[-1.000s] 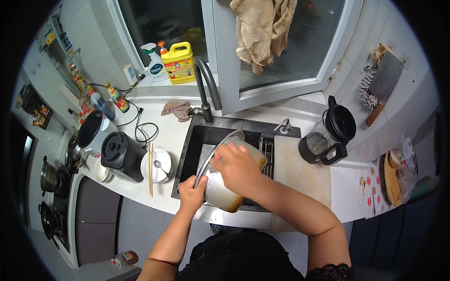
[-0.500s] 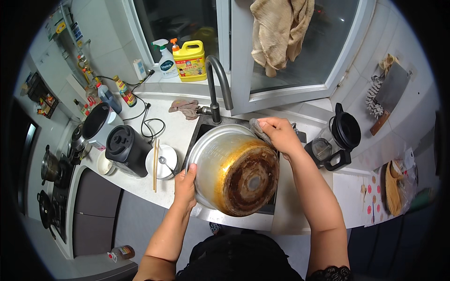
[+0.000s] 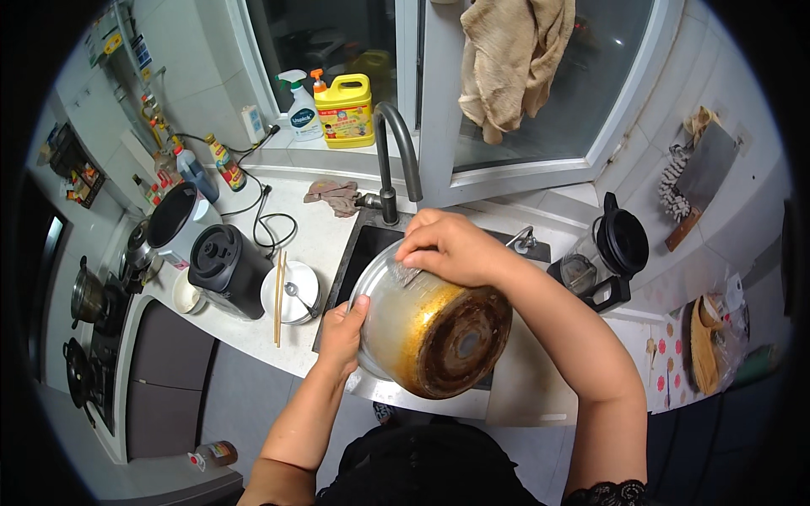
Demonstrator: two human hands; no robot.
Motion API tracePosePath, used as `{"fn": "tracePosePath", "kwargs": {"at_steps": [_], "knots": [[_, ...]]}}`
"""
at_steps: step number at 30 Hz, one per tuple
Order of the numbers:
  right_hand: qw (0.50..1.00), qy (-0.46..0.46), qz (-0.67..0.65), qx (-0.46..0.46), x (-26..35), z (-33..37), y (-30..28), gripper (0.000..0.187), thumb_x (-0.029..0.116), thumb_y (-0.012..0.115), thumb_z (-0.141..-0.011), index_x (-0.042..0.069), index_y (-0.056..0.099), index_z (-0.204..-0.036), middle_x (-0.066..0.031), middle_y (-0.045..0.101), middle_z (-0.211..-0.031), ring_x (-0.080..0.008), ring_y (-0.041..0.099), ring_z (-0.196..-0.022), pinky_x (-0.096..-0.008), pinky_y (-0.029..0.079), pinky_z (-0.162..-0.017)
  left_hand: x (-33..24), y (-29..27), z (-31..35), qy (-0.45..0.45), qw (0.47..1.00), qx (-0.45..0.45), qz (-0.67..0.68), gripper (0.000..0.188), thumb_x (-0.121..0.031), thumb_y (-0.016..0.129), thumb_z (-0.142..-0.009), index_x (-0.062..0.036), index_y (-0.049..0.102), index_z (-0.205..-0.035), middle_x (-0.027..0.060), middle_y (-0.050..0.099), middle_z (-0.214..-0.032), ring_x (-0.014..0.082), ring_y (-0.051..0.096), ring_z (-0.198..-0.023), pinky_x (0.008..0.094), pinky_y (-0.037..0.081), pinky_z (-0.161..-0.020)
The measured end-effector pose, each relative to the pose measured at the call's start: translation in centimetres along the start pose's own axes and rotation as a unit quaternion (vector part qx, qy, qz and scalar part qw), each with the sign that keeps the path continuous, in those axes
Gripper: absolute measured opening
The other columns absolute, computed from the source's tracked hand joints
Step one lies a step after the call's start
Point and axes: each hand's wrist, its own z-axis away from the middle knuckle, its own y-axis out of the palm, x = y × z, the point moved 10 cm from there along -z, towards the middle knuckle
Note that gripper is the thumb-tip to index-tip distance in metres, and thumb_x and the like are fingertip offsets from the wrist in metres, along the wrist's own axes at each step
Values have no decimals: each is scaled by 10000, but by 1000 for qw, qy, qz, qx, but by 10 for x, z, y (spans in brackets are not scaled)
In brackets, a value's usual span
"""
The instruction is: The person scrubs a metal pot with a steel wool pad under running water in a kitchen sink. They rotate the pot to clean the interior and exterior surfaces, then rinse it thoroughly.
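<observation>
A metal pot [image 3: 434, 333] with a burnt, rust-brown bottom is tipped on its side over the sink [image 3: 359, 253], its base facing me. My left hand [image 3: 343, 331] grips the pot's rim at the lower left. My right hand [image 3: 451, 249] presses down on the pot's upper wall with a small grey scrubbing pad under its fingers. The black faucet [image 3: 396, 156] arches just behind the pot.
Left of the sink stand a white bowl with a spoon [image 3: 291, 293], chopsticks [image 3: 278, 297], a black appliance [image 3: 226, 268] and a rice cooker [image 3: 177, 221]. A yellow detergent jug [image 3: 344, 110] and spray bottle [image 3: 302, 108] sit on the sill. A blender jug [image 3: 609, 253] stands right.
The pot has turned from rim-up to bottom-out and lifted higher over the sink. My right hand has moved from inside it to its upper outer wall.
</observation>
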Motion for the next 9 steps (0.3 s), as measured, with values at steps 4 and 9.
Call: {"fn": "tracePosePath", "kwargs": {"at_steps": [4,9], "knots": [[995,-99,7,-20,44,0,8,148,92,698,-788,59,696,-932,-81,567,-954,-228,569,-883,-317,463,-782,1,-3,-2,3,1000,1,-11,363,-331,612,-914,29,625,-956,66,661,-838,104,593,-681,246,489,-648],[993,-48,104,31,7,-3,25,159,130,694,-795,65,699,-939,-106,548,-1050,-261,545,-977,-350,455,-842,-6,6,2,17,999,29,-21,349,-313,611,-916,32,626,-960,63,657,-830,101,587,-680,245,486,-642]]}}
